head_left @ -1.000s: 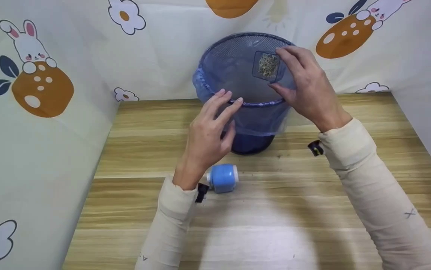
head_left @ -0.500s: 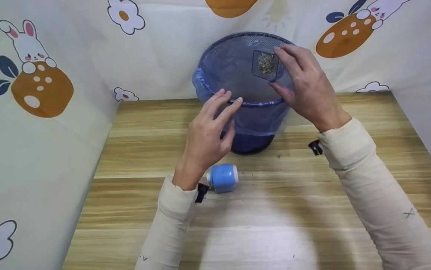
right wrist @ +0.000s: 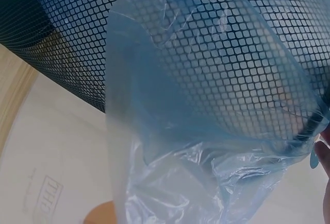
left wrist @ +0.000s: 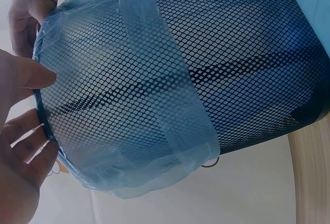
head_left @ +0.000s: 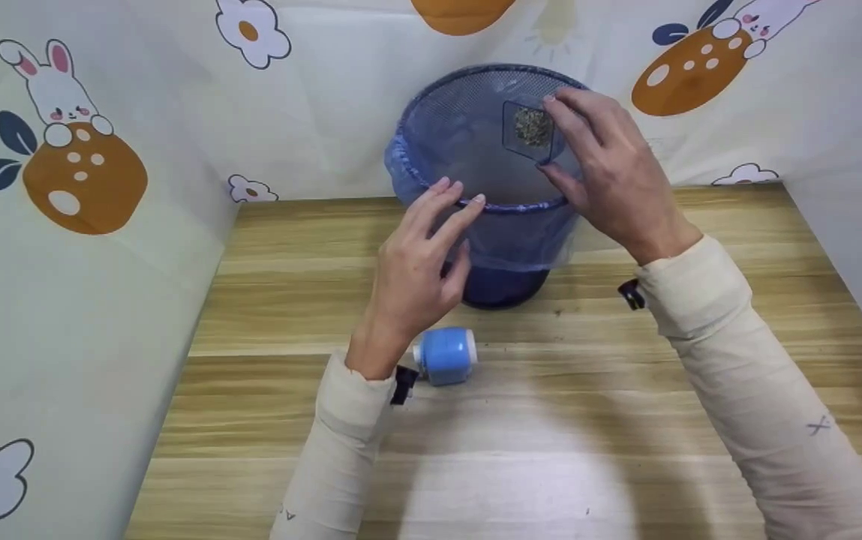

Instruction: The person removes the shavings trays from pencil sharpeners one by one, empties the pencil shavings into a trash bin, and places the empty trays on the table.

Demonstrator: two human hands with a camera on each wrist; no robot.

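Observation:
My right hand [head_left: 618,165] pinches a small clear square container [head_left: 506,127] between thumb and fingers, over the open mouth of the bin. Dry greenish-brown shavings [head_left: 533,127] lie inside it. Below stands a dark blue wire-mesh wastebasket [head_left: 502,289], lined with a translucent blue bag [left wrist: 175,110] folded over its rim. My left hand [head_left: 419,266] touches the near rim with its fingertips, fingers fairly straight and thumb apart; the left wrist view has these fingers [left wrist: 31,144] at the rim. In the right wrist view, only a sliver of the right hand [right wrist: 324,157] shows.
A blue rounded block with white ends [head_left: 447,356] lies on the wooden table [head_left: 288,315], close to the left wrist. Small dark specks are scattered on the wood in front of the bin. A printed cloth wall [head_left: 325,112] rises right behind the bin.
The clear container has shifted slightly left and tilted a little in my right hand, the shavings in it looking darker. My left hand and the bin have stayed in place.

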